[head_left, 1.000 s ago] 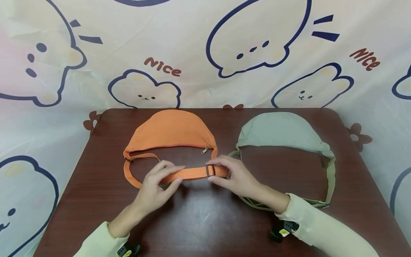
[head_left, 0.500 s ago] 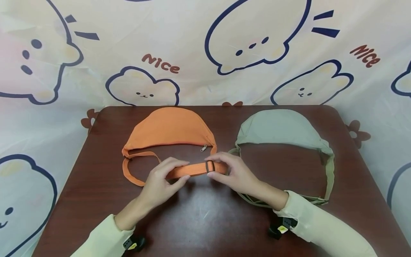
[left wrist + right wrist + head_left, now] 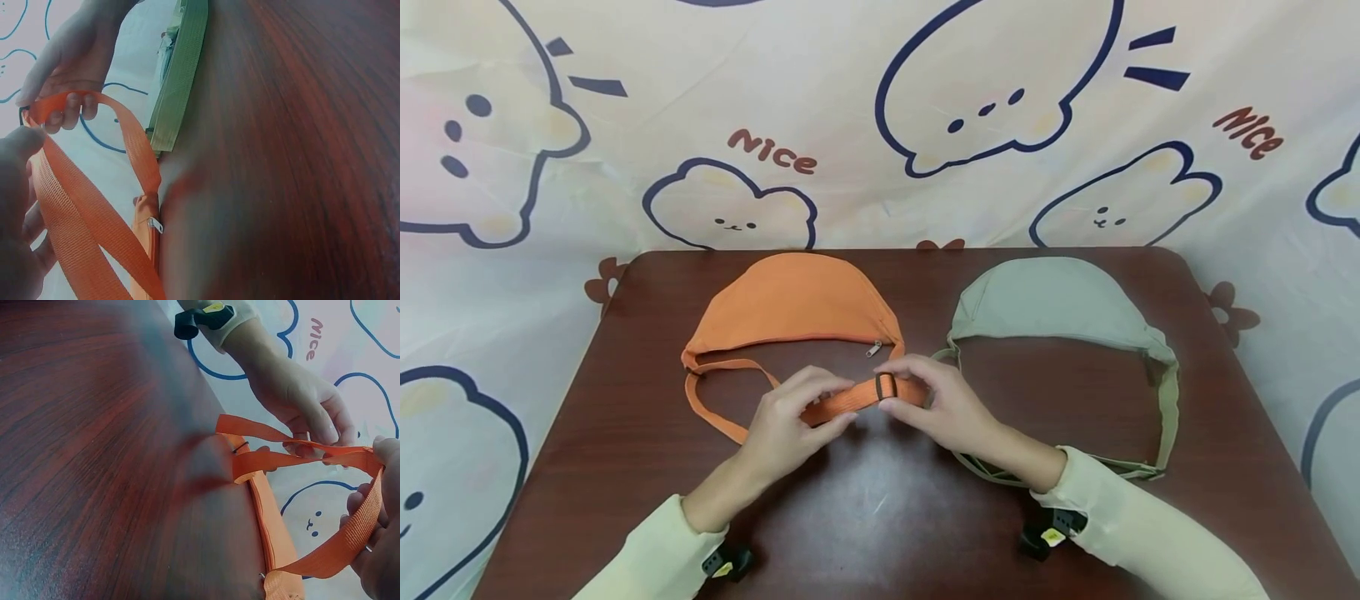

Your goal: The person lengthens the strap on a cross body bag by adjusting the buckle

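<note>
- The orange bag lies at the far left of the bench, its zipper pull near the right end; a stretch of its orange strap is held up off the surface, on the near side of the bag.
- The step in hand looks to be working this strap at its dark slider. To do it well, I would hold the slider square across the webbing, so that it does not cock and bind.
- The webbing bows between the hands; it should handle best fed flat, a little at a time, with the layers lined up and untwisted.
- Left hand: the thumb and forefinger pinch the strap just left of the slider, with only the webbing's width between their tips.
- Right hand: the thumb and forefinger grip the strap at the slider, one at each edge; the left wrist view shows other fingers curled behind the webbing.
- The pale green bag lies apart at the far right, its own strap reaching behind the right forearm.
</note>
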{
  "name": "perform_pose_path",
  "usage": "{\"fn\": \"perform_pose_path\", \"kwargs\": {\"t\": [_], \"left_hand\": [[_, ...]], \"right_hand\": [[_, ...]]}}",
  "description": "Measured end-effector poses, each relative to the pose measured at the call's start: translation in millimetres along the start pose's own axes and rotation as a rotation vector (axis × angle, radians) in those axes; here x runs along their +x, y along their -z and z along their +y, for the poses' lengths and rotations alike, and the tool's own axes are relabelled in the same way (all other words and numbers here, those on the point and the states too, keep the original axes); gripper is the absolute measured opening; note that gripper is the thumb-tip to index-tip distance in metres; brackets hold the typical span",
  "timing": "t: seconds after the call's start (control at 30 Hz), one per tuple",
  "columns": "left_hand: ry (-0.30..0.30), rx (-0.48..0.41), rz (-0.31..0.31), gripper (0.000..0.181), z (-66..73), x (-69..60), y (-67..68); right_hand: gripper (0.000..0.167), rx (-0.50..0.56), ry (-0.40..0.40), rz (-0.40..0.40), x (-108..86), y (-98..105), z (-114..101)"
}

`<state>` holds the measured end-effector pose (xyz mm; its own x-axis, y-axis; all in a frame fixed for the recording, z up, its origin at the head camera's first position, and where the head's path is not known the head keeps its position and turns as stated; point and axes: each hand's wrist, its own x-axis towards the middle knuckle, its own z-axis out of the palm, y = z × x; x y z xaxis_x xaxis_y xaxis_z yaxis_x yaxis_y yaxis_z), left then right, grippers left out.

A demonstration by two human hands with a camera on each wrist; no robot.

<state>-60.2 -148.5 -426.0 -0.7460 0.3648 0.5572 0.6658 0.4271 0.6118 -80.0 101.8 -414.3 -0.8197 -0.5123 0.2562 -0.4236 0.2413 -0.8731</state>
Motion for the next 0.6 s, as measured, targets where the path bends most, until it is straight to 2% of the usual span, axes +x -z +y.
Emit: {"fn": "perform_pose_path", "kwargs": {"t": [0.3,0.6], "left_hand": [[0.019,0.011,0.001,0.038,-1.1,1.6,-2.7],[0.037,0.002,0.010,0.036,-0.5,2.4,-2.2]], "right_hand": [[0.034,0.033,-0.021,0.018,1.5,-0.2,-2.4],[0.033,0.058,-0.009,0.029,4.3,-1.4,-2.8]]}}
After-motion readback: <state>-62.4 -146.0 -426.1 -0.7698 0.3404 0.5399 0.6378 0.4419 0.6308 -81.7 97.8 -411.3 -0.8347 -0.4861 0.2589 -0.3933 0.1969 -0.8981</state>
